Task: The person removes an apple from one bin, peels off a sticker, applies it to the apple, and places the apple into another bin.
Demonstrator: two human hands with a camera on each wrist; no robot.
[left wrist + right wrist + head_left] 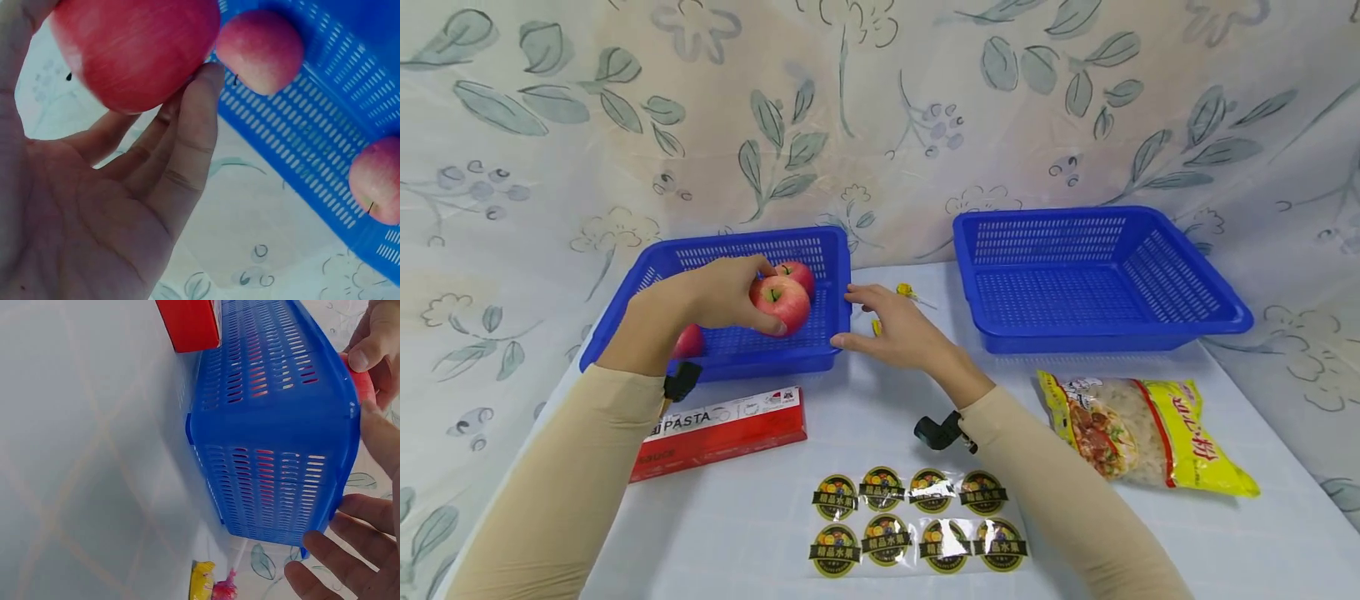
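My left hand [711,292] grips a red apple [784,306], thumb on the near side, over the left blue basket [775,362]. Seen from the left wrist, the fingers curl round the held apple [134,47]. Two more apples lie in the basket, one behind the held apple [798,273] and one partly hidden under the left wrist [689,342]. My right hand [895,332] is at the basket's right rim. In the right wrist view its thumb lies at the rim's corner, and its fairly straight fingers [359,540] spread along the outer side.
A second blue basket [1045,304] stands at the back right. A red and white pasta box [730,429] lies before the left basket. Lollipops [905,289] lie between the baskets. A noodle bag [1127,429] is at right, and a sheet of round stickers [917,523] at front.
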